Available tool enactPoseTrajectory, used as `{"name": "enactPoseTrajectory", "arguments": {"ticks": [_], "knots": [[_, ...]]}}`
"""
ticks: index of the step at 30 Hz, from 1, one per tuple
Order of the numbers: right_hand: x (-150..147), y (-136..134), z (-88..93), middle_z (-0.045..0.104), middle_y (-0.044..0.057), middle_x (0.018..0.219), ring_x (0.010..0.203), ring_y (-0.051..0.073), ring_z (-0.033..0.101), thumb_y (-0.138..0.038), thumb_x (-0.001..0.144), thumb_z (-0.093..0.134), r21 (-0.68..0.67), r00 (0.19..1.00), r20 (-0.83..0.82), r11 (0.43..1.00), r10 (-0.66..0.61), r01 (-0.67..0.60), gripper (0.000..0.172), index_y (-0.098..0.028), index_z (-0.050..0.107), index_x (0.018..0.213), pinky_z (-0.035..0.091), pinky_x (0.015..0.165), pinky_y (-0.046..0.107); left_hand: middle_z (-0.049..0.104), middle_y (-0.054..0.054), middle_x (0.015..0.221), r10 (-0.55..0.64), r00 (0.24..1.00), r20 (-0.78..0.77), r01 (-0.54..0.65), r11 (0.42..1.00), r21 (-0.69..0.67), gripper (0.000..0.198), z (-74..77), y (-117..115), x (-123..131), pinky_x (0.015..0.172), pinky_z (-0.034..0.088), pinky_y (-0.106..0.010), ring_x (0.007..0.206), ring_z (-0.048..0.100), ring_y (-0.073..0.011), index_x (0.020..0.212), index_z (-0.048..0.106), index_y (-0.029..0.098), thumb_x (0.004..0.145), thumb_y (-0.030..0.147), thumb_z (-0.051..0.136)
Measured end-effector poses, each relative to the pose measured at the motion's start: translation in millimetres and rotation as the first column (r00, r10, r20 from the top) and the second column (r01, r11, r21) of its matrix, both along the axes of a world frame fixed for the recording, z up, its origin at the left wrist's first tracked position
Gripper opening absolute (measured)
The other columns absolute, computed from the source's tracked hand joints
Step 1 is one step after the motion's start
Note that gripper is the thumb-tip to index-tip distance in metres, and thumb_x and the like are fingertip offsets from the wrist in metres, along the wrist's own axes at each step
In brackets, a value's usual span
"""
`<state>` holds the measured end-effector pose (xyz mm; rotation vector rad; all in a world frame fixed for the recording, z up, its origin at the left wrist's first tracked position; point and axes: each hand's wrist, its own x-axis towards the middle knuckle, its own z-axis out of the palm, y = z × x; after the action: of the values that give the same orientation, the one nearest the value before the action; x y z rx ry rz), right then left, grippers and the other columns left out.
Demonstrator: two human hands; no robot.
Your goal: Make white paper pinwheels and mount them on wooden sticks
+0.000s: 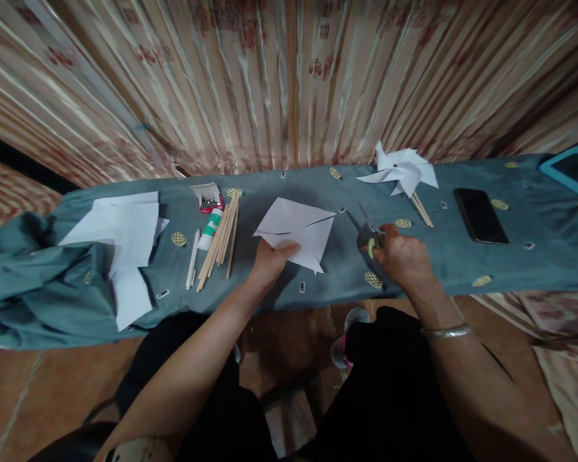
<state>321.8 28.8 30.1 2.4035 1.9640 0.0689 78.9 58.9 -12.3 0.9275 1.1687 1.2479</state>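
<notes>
Black-trousered knees (390,359) sit closest, below the cloth-covered counter (510,256). Wooden sticks (219,240), a glue tube (210,228) and loose sheets (120,231) lie to the left; a paper pinwheel (402,170) and a phone (479,215) to the right. The left hand (270,256) pinches the near edge of a white paper square (298,231), which is creased, slit from its corners and lying mid-counter. The right hand (404,256) grips scissors (370,236) just beside it.

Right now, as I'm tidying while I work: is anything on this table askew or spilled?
Only the teal cloth: bunched into folds at the left end, with white sheets sagging over them. Nothing looks spilled.
</notes>
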Motion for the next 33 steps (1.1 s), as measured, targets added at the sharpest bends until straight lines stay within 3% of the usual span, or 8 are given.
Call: {"name": "enactPoseTrajectory", "arguments": {"ticks": [5,11,15,17,20,24,29,33], "knots": [[3.3,9.3,2.4,0.074,0.024,0.088,0.087,0.038,0.073,-0.033,0.088,0.053,-0.036,0.998,0.056,0.999,-0.012,0.014,0.038,-0.007,0.061,0.114,0.052,0.074,0.042,0.075,-0.011,0.102,-0.044,0.999,-0.006,0.044,0.999,-0.025,0.047,-9.9,-3.8,4.0,0.097,0.051,-0.047,0.099,0.069,-0.0299,0.094,0.069,0.015,0.049,0.023,0.082],[2.4,15.0,3.1,0.073,0.024,0.091,0.089,0.037,0.072,-0.036,0.088,0.055,-0.038,0.999,0.042,0.999,-0.019,0.021,0.042,-0.007,0.058,0.118,0.052,0.076,0.041,0.073,-0.013,0.109,-0.192,0.981,-0.022,0.193,0.980,0.044,0.064,-4.2,-4.6,-5.2,0.102,0.048,-0.047,0.109,0.067,-0.0301,0.113,0.064,0.015,0.053,0.026,0.084],[6.2,20.9,0.4,0.072,0.025,0.092,0.089,0.037,0.072,-0.040,0.085,0.060,-0.058,1.000,0.027,0.998,-0.014,0.016,0.046,-0.006,0.060,0.116,0.051,0.076,0.041,0.063,-0.015,0.130,-0.103,0.990,-0.098,0.109,0.992,0.057,0.092,-1.1,-1.2,-25.9,0.105,0.046,-0.047,0.123,0.059,-0.0307,0.141,0.043,0.020,0.058,0.025,0.083],[8.4,22.9,-0.1,0.073,0.024,0.093,0.089,0.037,0.071,-0.040,0.083,0.063,-0.077,1.000,0.028,0.997,-0.008,0.010,0.047,-0.006,0.060,0.116,0.051,0.076,0.041,0.052,-0.016,0.144,-0.042,0.980,-0.197,0.058,0.995,0.078,0.096,-0.5,0.9,-38.8,0.105,0.045,-0.048,0.132,0.052,-0.0318,0.147,0.035,0.026,0.063,0.024,0.081],[10.7,23.9,1.5,0.074,0.022,0.096,0.094,0.036,0.071,-0.039,0.084,0.064,-0.119,1.000,0.021,0.993,0.004,-0.001,0.043,-0.009,0.064,0.114,0.051,0.077,0.039,0.041,-0.013,0.154,0.069,0.911,-0.406,0.027,0.974,0.227,0.087,2.8,1.9,-54.4,0.110,0.041,-0.051,0.142,0.039,-0.0329,0.145,0.039,0.029,0.068,0.022,0.078],[10.8,21.9,5.0,0.075,0.018,0.096,0.094,0.035,0.071,-0.040,0.087,0.058,-0.162,0.999,0.033,0.987,0.018,-0.013,0.035,-0.015,0.069,0.108,0.051,0.077,0.039,0.056,-0.011,0.141,0.095,0.791,-0.605,0.173,0.913,0.369,0.058,13.1,-2.0,-62.4,0.115,0.034,-0.053,0.136,0.047,-0.0301,0.132,0.057,0.025,0.076,0.021,0.071],[9.6,20.4,4.7,0.074,0.020,0.097,0.095,0.035,0.070,-0.041,0.090,0.056,-0.176,1.000,0.017,0.984,0.008,-0.005,0.035,-0.016,0.072,0.107,0.051,0.079,0.042,0.062,-0.010,0.131,0.138,0.725,-0.675,0.199,0.896,0.397,0.047,20.7,-3.9,-73.0,0.113,0.038,-0.050,0.126,0.055,-0.0272,0.125,0.062,0.023,0.079,0.021,0.067],[10.9,20.7,1.1,0.074,0.020,0.096,0.093,0.035,0.070,-0.039,0.090,0.057,-0.176,1.000,-0.001,0.984,0.007,-0.007,0.033,-0.014,0.073,0.104,0.051,0.080,0.044,0.065,-0.010,0.127,0.230,0.660,-0.715,0.143,0.896,0.420,0.049,18.6,3.0,-101.1,0.109,0.041,-0.049,0.123,0.055,-0.0286,0.125,0.063,0.023,0.077,0.025,0.068]]}}
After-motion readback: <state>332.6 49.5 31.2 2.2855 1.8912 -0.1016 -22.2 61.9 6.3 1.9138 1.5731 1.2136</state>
